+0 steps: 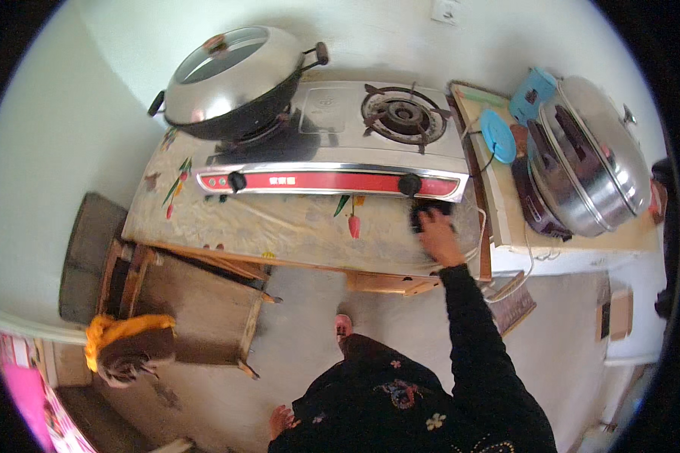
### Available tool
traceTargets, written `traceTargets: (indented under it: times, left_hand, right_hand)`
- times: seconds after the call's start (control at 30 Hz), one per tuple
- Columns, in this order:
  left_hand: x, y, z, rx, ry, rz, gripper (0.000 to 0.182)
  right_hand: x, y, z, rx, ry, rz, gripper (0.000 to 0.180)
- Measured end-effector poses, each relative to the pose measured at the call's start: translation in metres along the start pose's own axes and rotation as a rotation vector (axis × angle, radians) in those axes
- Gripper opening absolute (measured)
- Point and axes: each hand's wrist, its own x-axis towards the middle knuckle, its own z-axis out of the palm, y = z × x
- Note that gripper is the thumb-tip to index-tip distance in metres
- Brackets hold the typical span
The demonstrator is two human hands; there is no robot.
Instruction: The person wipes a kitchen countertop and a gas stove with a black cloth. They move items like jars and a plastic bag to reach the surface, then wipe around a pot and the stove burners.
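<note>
My right hand (439,238) reaches to the table's right part, its fingers on a dark cloth-like item (430,212) just below the stove's right knob; blur hides its exact kind. Behind it stands a two-burner gas stove (328,150) with a red front strip. A black wok (235,122) under a domed metal lid (243,73) sits over the left burner. Nothing stands on the right burner (403,114). My left hand (281,421) hangs low beside my body, partly hidden by my dark clothing, and whether it holds anything is unclear.
A tulip-patterned cover (294,229) lies on the table. To the right, a stacked metal steamer (592,164), a blue lid (497,136) and a blue container (532,95) stand on a side counter (589,243). A wooden chair (198,306) and an orange-edged item (130,345) are lower left.
</note>
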Motion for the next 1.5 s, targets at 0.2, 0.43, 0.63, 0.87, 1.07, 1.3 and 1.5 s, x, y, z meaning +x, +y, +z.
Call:
traceTargets:
  times: [0.2,0.43,0.63,0.87,1.07,1.3,1.5]
  left_hand:
    - [0.003,0.196,0.045,0.194,-0.044,0.327,0.03]
    - [-0.017,0.357,0.142,0.398,-0.022,0.783,0.03]
    - [0.01,0.446,0.183,0.59,0.058,1.161,0.027]
    - [0.044,0.559,0.221,0.799,-0.073,1.445,0.019]
    - [0.085,0.588,0.221,0.914,-0.066,1.602,0.021]
    - [0.102,0.58,0.221,1.023,-0.083,1.582,0.023]
    - [0.105,0.582,0.223,1.055,-0.047,1.606,0.023]
  right_hand:
    - [0.002,-0.187,0.037,0.169,0.059,-0.649,0.04]
    - [-0.031,-0.104,0.016,0.161,0.198,-0.254,0.04]
    - [-0.1,0.032,-0.008,-0.022,0.532,0.577,0.045]
    - [-0.107,-0.015,0.011,0.071,0.616,0.613,0.045]
    - [-0.097,-0.121,0.008,0.248,0.407,0.422,0.045]
    - [-0.031,-0.139,-0.065,0.981,0.43,0.494,0.041]
    - [0.047,-0.045,-0.155,0.372,1.021,0.228,0.043]
